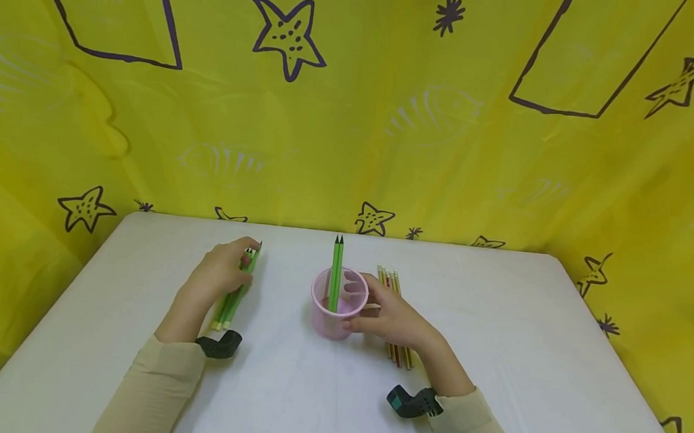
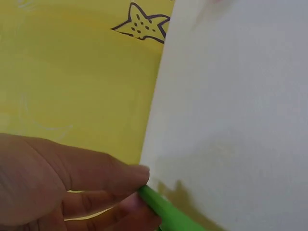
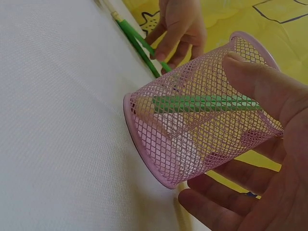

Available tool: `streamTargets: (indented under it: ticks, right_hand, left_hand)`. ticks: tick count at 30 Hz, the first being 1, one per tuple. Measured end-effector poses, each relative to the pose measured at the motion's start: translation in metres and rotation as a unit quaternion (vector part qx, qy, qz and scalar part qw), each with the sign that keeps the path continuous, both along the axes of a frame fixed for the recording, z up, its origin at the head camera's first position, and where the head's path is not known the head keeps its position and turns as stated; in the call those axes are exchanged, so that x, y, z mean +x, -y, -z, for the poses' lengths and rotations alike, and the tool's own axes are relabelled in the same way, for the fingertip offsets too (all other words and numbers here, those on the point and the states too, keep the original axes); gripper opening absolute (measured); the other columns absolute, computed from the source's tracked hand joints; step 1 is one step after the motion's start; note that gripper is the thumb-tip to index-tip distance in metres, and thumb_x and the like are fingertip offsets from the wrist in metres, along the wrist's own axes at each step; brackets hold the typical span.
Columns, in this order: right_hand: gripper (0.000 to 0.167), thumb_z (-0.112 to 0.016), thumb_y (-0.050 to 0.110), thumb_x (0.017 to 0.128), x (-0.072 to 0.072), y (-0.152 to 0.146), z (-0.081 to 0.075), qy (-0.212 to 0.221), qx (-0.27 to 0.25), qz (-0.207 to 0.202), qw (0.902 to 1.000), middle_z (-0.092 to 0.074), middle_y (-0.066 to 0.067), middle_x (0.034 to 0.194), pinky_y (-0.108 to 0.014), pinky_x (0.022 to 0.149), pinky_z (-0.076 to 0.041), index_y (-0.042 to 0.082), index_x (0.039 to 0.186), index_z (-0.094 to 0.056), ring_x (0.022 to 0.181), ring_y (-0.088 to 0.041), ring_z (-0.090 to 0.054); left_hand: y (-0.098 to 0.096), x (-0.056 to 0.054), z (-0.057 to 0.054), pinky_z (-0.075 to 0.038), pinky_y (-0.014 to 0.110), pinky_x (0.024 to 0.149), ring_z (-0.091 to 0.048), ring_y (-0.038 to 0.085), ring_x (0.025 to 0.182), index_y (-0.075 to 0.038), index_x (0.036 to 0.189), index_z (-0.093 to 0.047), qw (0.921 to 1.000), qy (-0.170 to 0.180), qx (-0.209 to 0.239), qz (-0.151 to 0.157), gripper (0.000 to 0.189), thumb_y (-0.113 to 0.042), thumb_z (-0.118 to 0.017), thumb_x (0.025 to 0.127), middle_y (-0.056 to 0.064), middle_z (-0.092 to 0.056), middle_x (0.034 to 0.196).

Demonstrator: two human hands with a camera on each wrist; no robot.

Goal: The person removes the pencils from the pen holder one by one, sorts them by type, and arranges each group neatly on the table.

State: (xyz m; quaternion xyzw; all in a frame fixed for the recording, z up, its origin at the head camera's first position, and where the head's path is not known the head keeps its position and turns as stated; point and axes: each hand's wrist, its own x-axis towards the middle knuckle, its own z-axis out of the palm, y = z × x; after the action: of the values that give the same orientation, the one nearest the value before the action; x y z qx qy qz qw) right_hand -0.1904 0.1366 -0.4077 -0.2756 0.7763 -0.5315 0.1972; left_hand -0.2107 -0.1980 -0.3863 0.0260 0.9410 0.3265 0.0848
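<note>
My left hand [image 1: 218,269] pinches a green pencil [image 2: 169,211] between thumb and fingers at the left of the table. Beneath that hand lie more green pencils [image 1: 217,323], partly covered by it. With my right hand [image 1: 400,321] I hold a pink mesh pencil cup [image 3: 166,161] by its side, thumb near the rim and fingers around the wall. Two green pencils [image 1: 336,270] stand in the cup, black tips up. In the right wrist view, the left hand [image 3: 182,29] shows behind the cup with the pinched pencil slanting from its fingers.
Several yellow and red striped pencils [image 1: 400,358] lie right of the cup, partly behind my right hand and forearm. The white table [image 1: 283,402] meets a yellow patterned cloth [image 1: 329,127] at its back and sides. Each wrist wears a black camera [image 1: 410,403].
</note>
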Motion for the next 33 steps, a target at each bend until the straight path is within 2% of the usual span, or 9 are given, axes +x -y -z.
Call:
streamTargets:
  ticks: [5,8,11,15,18,19,22,27,33]
  right_hand:
    - [0.081,-0.081,0.013,0.083,0.001,-0.001,-0.001,0.0,0.001,0.001,1.0,-0.049,-0.014,0.146,-0.046,0.105,-0.05,0.013,0.151,-0.037,0.132,-0.036,-0.05]
    - [0.081,-0.081,0.013,0.083,0.0,-0.001,0.0,-0.001,0.0,0.0,1.0,-0.049,-0.014,0.146,-0.047,0.105,-0.05,0.013,0.151,-0.037,0.132,-0.036,-0.05]
    - [0.082,-0.081,0.013,0.083,0.0,-0.001,0.0,0.0,0.0,0.002,1.0,-0.048,-0.016,0.146,-0.046,0.105,-0.05,0.014,0.152,-0.036,0.133,-0.036,-0.049]
    - [0.081,-0.081,0.013,0.083,0.0,-0.001,0.0,0.0,0.0,0.003,1.0,-0.048,-0.016,0.146,-0.044,0.105,-0.051,0.014,0.152,-0.037,0.133,-0.035,-0.049]
    - [0.08,-0.081,0.012,0.083,-0.001,0.0,0.0,0.0,-0.002,0.0,1.0,-0.048,-0.014,0.146,-0.045,0.105,-0.05,0.014,0.151,-0.038,0.132,-0.035,-0.05]
    - [0.08,-0.081,0.012,0.083,0.0,0.0,0.0,0.0,-0.002,0.0,1.0,-0.048,-0.013,0.146,-0.046,0.106,-0.05,0.015,0.15,-0.038,0.132,-0.035,-0.049]
    - [0.078,-0.081,0.012,0.083,0.0,0.0,0.0,-0.001,-0.004,0.0,1.0,-0.049,-0.012,0.145,-0.047,0.106,-0.049,0.016,0.15,-0.04,0.132,-0.034,-0.05]
    - [0.079,-0.081,0.013,0.083,0.0,0.0,-0.001,0.0,0.001,0.003,1.0,-0.049,-0.012,0.145,-0.047,0.106,-0.049,0.016,0.15,-0.039,0.132,-0.034,-0.05]
    - [0.082,-0.082,0.013,0.083,0.0,0.0,-0.001,0.004,0.006,0.007,0.9999,-0.048,-0.016,0.146,-0.046,0.105,-0.05,0.015,0.151,-0.037,0.132,-0.035,-0.05]
  left_hand:
    - [-0.008,0.002,-0.004,-0.055,0.028,0.057,-0.063,0.021,0.068,-0.007,0.142,-0.048,0.9989,0.031,0.034,0.011,0.06,0.001,-0.068,0.086,0.025,-0.061,0.123]
    - [-0.011,0.002,-0.003,-0.054,0.028,0.055,-0.063,0.021,0.066,-0.008,0.142,-0.049,0.9989,0.04,0.025,0.009,0.06,0.002,-0.068,0.085,0.024,-0.061,0.123]
    - [-0.011,0.002,0.0,-0.053,0.028,0.055,-0.062,0.021,0.066,-0.007,0.141,-0.05,0.9994,0.034,0.003,0.01,0.061,0.003,-0.068,0.084,0.024,-0.061,0.122]
    - [-0.01,0.001,0.002,-0.052,0.033,0.06,-0.06,0.03,0.085,-0.006,0.139,-0.051,0.9988,0.006,-0.048,0.011,0.062,0.001,-0.07,0.081,0.023,-0.059,0.12]
    - [-0.009,0.001,0.002,-0.052,0.037,0.063,-0.055,0.037,0.094,-0.006,0.139,-0.051,0.9968,-0.01,-0.08,0.004,0.064,0.0,-0.072,0.079,0.024,-0.055,0.12]
    - [-0.009,0.002,0.002,-0.052,0.038,0.063,-0.055,0.038,0.093,-0.006,0.139,-0.051,0.9964,-0.014,-0.084,0.001,0.065,0.0,-0.072,0.078,0.025,-0.055,0.12]
    - [-0.007,0.003,0.002,-0.052,0.04,0.064,-0.056,0.039,0.091,-0.004,0.139,-0.051,0.9957,-0.025,-0.089,0.0,0.065,0.001,-0.072,0.077,0.027,-0.055,0.119]
    - [-0.006,0.002,0.001,-0.053,0.038,0.064,-0.057,0.036,0.092,-0.003,0.139,-0.051,0.996,-0.032,-0.084,0.001,0.064,0.001,-0.072,0.078,0.022,-0.06,0.112]
    - [-0.009,0.002,-0.003,-0.055,0.045,0.076,-0.059,0.035,0.1,-0.007,0.142,-0.048,0.9975,-0.023,-0.067,0.003,0.061,-0.007,-0.07,0.085,0.02,-0.064,0.119]
